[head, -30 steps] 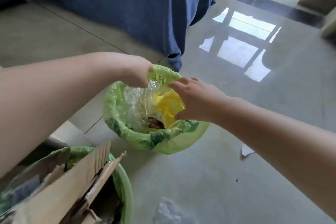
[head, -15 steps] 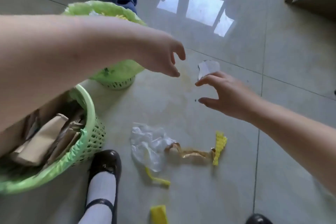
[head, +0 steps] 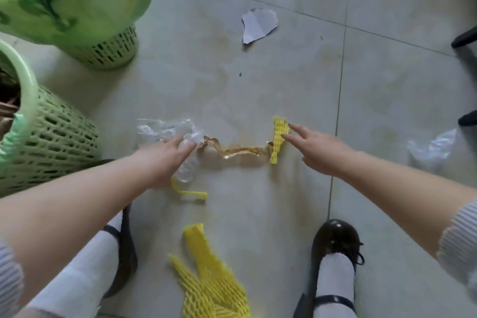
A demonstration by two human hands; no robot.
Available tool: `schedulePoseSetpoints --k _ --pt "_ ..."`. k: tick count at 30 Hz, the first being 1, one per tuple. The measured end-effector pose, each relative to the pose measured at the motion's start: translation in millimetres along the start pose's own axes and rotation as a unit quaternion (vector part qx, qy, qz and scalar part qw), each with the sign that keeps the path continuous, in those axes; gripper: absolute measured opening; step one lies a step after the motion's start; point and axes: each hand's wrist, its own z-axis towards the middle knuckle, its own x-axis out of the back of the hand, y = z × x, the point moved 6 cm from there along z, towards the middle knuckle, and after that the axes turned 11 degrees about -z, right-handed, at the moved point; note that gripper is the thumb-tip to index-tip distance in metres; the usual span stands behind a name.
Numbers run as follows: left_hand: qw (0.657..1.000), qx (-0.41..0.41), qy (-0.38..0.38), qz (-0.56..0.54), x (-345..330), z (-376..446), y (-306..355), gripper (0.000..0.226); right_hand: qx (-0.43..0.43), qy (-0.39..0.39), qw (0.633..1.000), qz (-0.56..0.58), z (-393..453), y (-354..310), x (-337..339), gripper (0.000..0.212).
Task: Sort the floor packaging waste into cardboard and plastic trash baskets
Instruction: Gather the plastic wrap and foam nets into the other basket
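On the floor at far left, two green lattice baskets: the near one (head: 51, 137) cut off by the frame, with brown cardboard showing inside; the far one (head: 108, 46) lined with a green bag, something yellow at its top, blurred. Left hand (head: 165, 160) laid over a crumpled clear plastic wrap (head: 165, 130), fingers extended, fingertips touching the film, not closed round it. Under the wrist, a thin yellow strip (head: 191, 192). Just right of the fingertips, a twisted brown paper strip (head: 237, 151) running to a small yellow foam net (head: 278, 138). Right hand (head: 320, 148) spread, two fingertips against that net's right edge, nothing pinched. Beyond, a torn grey cardboard scrap (head: 258, 24), well apart on bare tile. Nearest, between the black shoes, a larger yellow foam net (head: 209, 279). At far right, possibly more clear plastic (head: 433, 148).
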Motion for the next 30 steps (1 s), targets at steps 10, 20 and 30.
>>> schedulePoseSetpoints --k 10,20,30 --pt "0.998 -0.037 0.051 0.005 -22.1 -3.1 -15.2 0.018 0.013 0.040 0.998 -0.054 33.4 -25.1 -11.8 0.023" --pt "0.928 -0.223 0.240 -0.180 12.4 -45.2 11.3 0.027 0.041 0.167 0.975 0.138 -0.7 -41.8 22.1 0.019" --pt "0.900 -0.429 0.047 0.063 -94.6 -83.5 135.0 0.081 -0.061 0.044 0.982 0.173 38.1 -85.3 -14.7 0.062"
